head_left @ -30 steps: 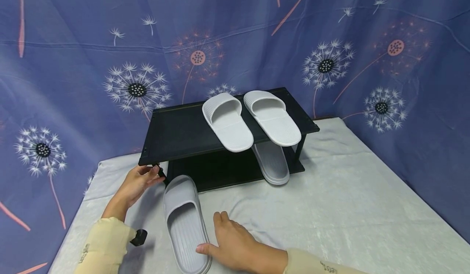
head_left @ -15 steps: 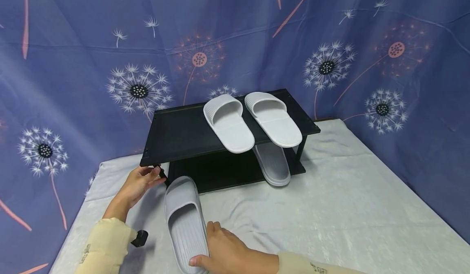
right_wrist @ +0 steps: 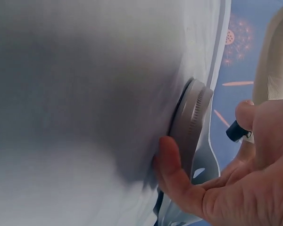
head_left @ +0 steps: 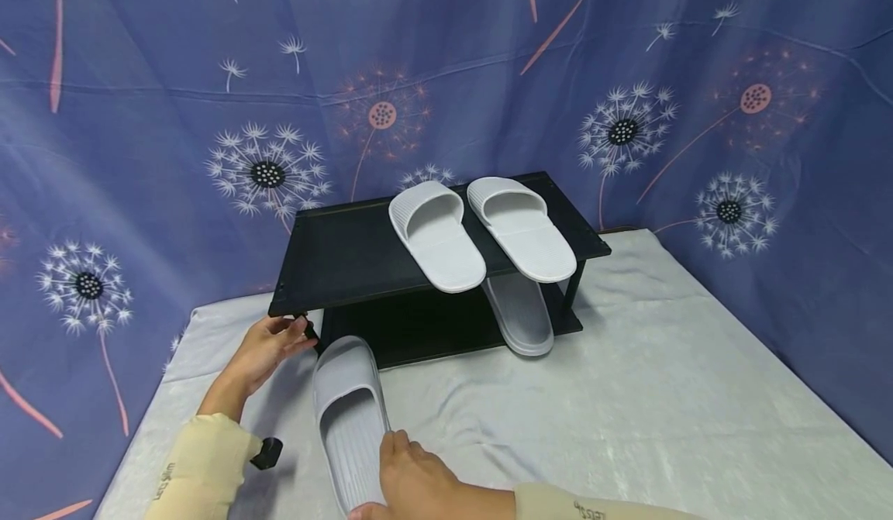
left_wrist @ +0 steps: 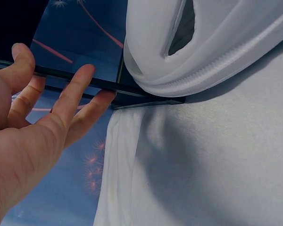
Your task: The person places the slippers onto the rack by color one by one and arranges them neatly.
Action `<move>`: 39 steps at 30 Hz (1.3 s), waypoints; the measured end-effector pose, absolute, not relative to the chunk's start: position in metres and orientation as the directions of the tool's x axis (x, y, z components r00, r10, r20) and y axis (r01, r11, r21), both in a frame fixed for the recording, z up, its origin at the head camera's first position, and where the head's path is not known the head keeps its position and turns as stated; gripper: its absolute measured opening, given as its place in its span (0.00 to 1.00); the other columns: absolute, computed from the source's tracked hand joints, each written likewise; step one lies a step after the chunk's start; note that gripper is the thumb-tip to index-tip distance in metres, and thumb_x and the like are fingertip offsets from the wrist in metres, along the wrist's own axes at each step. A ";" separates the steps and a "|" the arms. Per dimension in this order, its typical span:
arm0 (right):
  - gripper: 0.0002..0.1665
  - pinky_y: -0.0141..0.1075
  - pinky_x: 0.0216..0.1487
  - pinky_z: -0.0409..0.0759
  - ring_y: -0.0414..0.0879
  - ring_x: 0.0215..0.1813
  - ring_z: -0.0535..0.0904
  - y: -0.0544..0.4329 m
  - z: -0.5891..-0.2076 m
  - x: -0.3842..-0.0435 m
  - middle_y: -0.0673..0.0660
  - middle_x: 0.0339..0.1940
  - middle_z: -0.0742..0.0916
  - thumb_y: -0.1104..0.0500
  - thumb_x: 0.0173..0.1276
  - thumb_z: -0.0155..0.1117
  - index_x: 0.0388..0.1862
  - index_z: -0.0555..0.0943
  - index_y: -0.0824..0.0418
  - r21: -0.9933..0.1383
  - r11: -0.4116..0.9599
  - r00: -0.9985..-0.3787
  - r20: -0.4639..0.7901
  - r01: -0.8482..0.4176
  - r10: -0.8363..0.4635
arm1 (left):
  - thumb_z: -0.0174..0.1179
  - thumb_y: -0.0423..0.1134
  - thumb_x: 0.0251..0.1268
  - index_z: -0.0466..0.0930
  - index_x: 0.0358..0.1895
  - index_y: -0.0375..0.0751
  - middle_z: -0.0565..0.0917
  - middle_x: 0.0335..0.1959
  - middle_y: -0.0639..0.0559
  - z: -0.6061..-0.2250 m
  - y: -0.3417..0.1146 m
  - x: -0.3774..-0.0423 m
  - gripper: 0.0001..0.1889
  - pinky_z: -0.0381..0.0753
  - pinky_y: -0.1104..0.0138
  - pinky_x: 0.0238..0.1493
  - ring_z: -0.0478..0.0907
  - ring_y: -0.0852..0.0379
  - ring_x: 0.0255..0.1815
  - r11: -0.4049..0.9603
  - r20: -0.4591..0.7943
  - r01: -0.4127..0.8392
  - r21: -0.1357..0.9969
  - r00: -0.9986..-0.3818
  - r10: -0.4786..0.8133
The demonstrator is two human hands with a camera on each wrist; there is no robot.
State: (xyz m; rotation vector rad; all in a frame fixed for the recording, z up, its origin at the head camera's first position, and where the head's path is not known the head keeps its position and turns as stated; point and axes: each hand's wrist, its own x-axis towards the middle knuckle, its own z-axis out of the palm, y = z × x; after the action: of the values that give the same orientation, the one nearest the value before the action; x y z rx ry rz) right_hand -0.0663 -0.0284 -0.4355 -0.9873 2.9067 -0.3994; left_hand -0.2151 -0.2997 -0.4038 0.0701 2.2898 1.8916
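Observation:
A grey slide slipper (head_left: 352, 427) lies at the left, its toe against the front of a black two-tier shoe rack (head_left: 342, 256). My right hand (head_left: 425, 473) holds its right edge near the heel, fingers along the outer side and thumb over the footbed. In the right wrist view, curled fingers (right_wrist: 172, 165) meet the side of the sole. My left hand (head_left: 261, 349) grips the rack's front left leg below the top shelf. Two white slippers (head_left: 446, 241) (head_left: 526, 233) rest on the upper shelf. Another grey slipper (head_left: 523, 315) stands on the lower shelf, partly hidden.
A pale cloth (head_left: 628, 396) covers the table. Behind and beside it hangs a blue curtain (head_left: 488, 101) with dandelion prints. The white slippers' heels overhang the rack's front edge. A small black device (head_left: 267, 453) sits by my left sleeve.
My right hand has moved left and down along the grey slipper's edge, from beside it to its heel end. The left hand keeps its place on the rack; the view has shifted slightly.

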 end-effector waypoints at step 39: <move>0.58 0.33 0.14 0.75 0.51 0.23 0.78 -0.075 -0.447 -0.058 0.65 0.29 0.84 0.15 0.55 0.35 0.46 0.81 0.66 0.514 0.703 -0.771 0.118 -0.492 -0.626 | 0.52 0.43 0.73 0.54 0.70 0.30 0.64 0.54 0.40 -0.401 -0.300 -0.215 0.30 0.78 0.61 0.60 0.80 0.58 0.50 0.209 -0.088 -0.056 0.976 -0.985 0.150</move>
State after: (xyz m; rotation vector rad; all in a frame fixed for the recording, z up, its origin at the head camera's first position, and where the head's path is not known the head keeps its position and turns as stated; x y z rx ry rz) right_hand -0.0584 -0.0752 -0.4469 -1.0617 3.1584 0.8095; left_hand -0.2146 -0.2996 -0.4005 0.0911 2.3103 1.8767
